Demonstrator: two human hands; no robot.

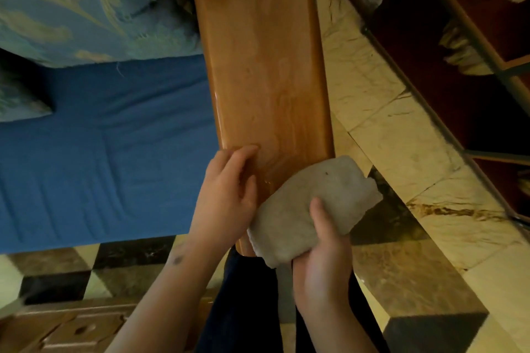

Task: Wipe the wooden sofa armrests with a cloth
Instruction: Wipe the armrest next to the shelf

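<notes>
Illumination is dim, warm and yellowish throughout. The glossy wooden armrest (266, 60) carries a broad pale sheen over its upper half and a thin bright streak of glare along its left edge near the left hand (226, 195). The marble floor (401, 135) at right is the brightest area. The cabinet (473, 71) at far right falls into deep red-black shadow, interior detail unreadable. A dark shadow sits under the patterned cushion (71, 3) at left. Overall sharpness is soft, with compression smear on the blue seat (100, 152). Straight lines bow towards the edges, a wide-angle effect. The lower left corner is blurred.
</notes>
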